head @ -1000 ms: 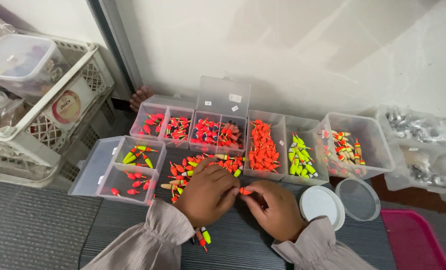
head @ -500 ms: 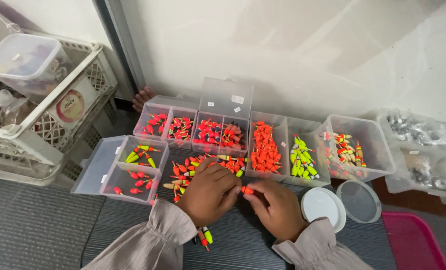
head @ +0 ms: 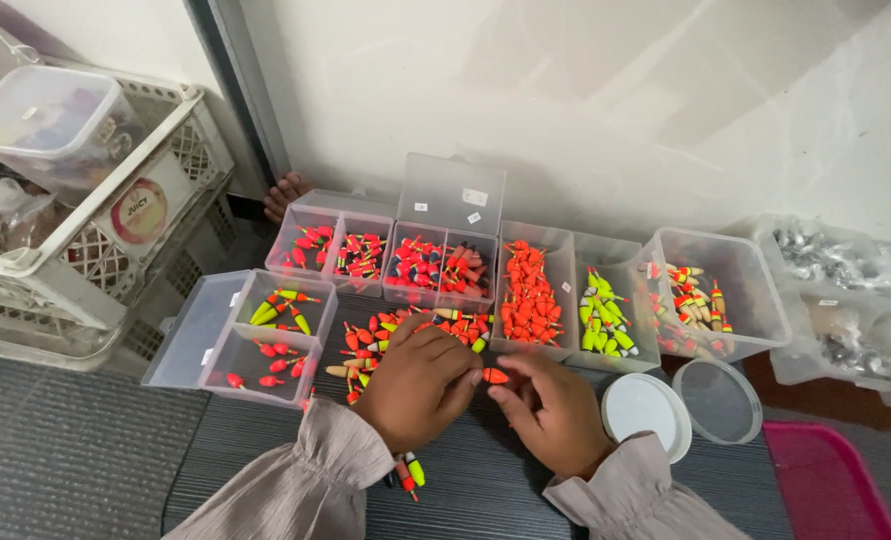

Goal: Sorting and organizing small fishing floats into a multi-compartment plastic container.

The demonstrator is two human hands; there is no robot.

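Orange float (head: pixel 495 376), small and bullet-shaped, pinched between the fingertips of both hands, just in front of the loose pile of floats (head: pixel 406 330) on the dark ribbed mat (head: pixel 266 440).

Far left: white lattice crate (head: pixel 86 260) holding a clear lidded tub (head: pixel 41 120). Next, near the mat's left edge, a clear two-part box (head: pixel 271 335) with its lid folded open to the left, holding yellow-green floats in the back part and a few red ones in the front. Behind it, along the wall, a row of clear boxes (head: pixel 396 265) full of red, orange and dark floats, one lid standing upright. Then a deeper bin of orange floats (head: pixel 528 295), a bin of yellow-green floats (head: pixel 606 315), and a larger tub (head: pixel 711 290) with mixed pale and red floats. Just right of the hands, two round lids side by side, one white (head: pixel 646 415), one clear (head: pixel 718 400). Far right: clear bags of grey metal pieces (head: pixel 846 300) and a pink tray corner (head: pixel 826 480).

Left hand (head: pixel 421 385) curled over the near edge of the pile, fingers closed, tips touching the orange float's left end. Right hand (head: pixel 556 410) beside it, thumb and forefinger grasping the float's right end. Two more floats (head: pixel 409 472), red and yellow-green, lying on the mat under the left wrist, partly hidden by the grey sleeve (head: pixel 306 480).
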